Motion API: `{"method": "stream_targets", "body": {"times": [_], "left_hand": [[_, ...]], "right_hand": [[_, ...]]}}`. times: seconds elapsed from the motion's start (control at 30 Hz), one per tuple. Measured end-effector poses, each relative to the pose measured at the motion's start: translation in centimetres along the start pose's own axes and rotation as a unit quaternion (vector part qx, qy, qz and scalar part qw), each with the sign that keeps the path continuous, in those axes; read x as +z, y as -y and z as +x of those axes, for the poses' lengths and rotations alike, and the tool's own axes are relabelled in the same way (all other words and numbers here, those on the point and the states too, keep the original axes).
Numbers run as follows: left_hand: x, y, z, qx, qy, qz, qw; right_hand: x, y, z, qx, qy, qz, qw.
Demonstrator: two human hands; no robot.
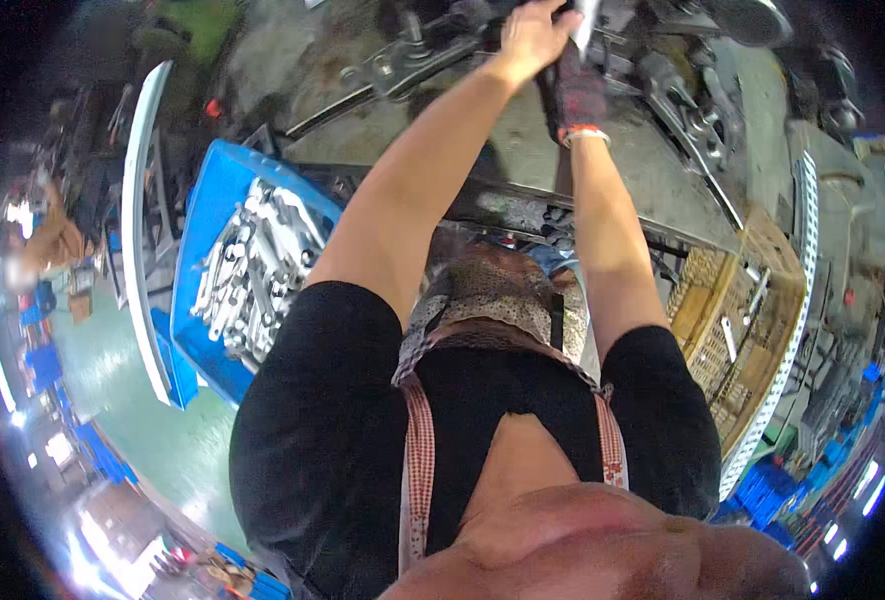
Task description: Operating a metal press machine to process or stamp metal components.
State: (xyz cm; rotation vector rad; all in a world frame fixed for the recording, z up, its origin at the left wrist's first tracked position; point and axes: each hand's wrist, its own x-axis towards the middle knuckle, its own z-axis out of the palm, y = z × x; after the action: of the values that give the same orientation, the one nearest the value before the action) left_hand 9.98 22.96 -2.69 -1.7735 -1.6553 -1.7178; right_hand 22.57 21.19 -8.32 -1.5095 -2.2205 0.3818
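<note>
Hands, two, both raised to the far edge of a grey steel workbench [523, 150] at the top of the view. Left hand [535, 35] was bare, fingers curled over a pale metal piece [585, 22] at the top edge; whether it gripped or only pressed could not be told. Right hand [578, 95] wore a dark glove with a red-and-white cuff and sat just below and beside the left, closed about something dark; what it held was hidden. Metal piece stood between the two hands, upright or nearly so, its upper end cut off by the rim of the picture. Bench carried a long linkage [403, 62] of grey forged parts to the left of the hands and a second linkage [688, 115] to their right, both lying flat on the stained top. Blue crate [203, 200] stood at the person's left, below bench level, filled with silvery metal parts [253, 270] heaped loosely. Wooden-looking slatted crate [733, 330] stood at the right, holding a few pale pieces. Perforated white rail [798, 300] ran along that crate's outer side. Person wore a black short-sleeved top and a patterned apron [493, 290] with checked straps. Floor [153, 420] beneath was green.
</note>
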Motion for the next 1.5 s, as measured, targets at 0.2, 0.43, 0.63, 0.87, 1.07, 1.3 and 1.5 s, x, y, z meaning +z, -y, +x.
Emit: {"method": "stream_targets", "body": {"times": [0.2, 0.43, 0.63, 0.87, 1.07, 1.3, 1.5], "left_hand": [[-22.8, 0.9, -15.0, -0.266, 0.094, -0.027, 0.959], [-51.9, 6.5, -27.0, -0.492, 0.12, 0.525, 0.684], [-55.6, 9.3, -30.4, -0.608, 0.355, 0.494, 0.511], [-60.2, 6.0, -24.5, -0.584, 0.107, 0.345, 0.727], [-53.9, 1.9, -14.6, -0.608, 0.009, -0.299, 0.735], [-30.3, 1.2, -5.1, -0.478, 0.237, -0.353, 0.769], [-10.4, 1.6, -0.3, -0.345, 0.288, -0.414, 0.791]], "right_hand": [[-1.4, 0.4, -3.8, 0.249, 0.05, 0.575, 0.778], [-1.6, 0.8, -4.4, 0.202, 0.085, 0.6, 0.769], [-0.1, -1.5, -3.5, 0.194, 0.099, 0.537, 0.815], [0.7, -2.2, -3.0, 0.161, 0.124, 0.585, 0.785], [-1.3, -1.9, -1.2, 0.171, 0.149, 0.682, 0.695], [-4.4, 0.5, -0.5, 0.16, 0.07, 0.607, 0.775], [-10.1, 2.7, -1.0, 0.025, -0.034, 0.514, 0.857]]}}
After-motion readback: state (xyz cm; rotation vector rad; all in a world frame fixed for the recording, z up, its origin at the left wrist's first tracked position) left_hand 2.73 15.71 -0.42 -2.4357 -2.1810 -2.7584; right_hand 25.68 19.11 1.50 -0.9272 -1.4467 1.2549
